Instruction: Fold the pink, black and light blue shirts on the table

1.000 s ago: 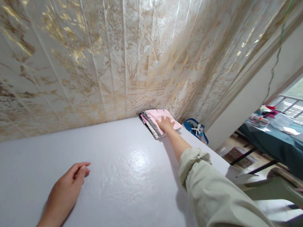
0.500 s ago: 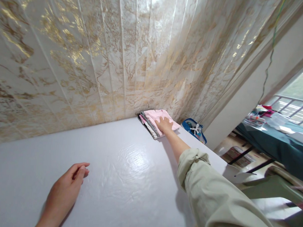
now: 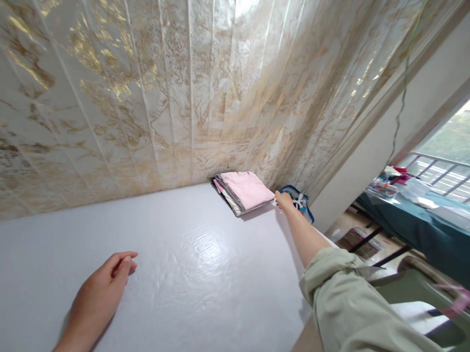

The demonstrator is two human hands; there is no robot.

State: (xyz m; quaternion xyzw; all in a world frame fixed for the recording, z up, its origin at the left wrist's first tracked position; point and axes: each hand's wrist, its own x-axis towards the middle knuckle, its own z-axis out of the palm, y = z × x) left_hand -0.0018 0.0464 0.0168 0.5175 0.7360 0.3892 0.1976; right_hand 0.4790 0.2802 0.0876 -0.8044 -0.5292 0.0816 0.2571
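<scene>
My left hand [image 3: 97,297] rests at the lower left of the white tabletop [image 3: 169,292]. Its fingers are curled in, with the thumb against the index finger and nothing visible in them. At the table's far right edge, my right hand [image 3: 283,200] is beside a stack of folded clothes [image 3: 246,192]. Pink cloth lies on top, over grey, white and dark layers. The right fingers look pinched together near the stack's right corner, and a small white bit shows below them. Just behind this hand is a blue-rimmed bag [image 3: 306,211] with a white bow.
A shiny gold-patterned curtain [image 3: 164,91] hangs along the table's back edge. On the right, a table with a dark green cloth [image 3: 422,223] bears various items beside a window. A green chair [image 3: 404,284] stands at the lower right, near my sleeve.
My right hand has left the top of the pink cloth and moved right to the table edge by the bag. The left hand stays in place.
</scene>
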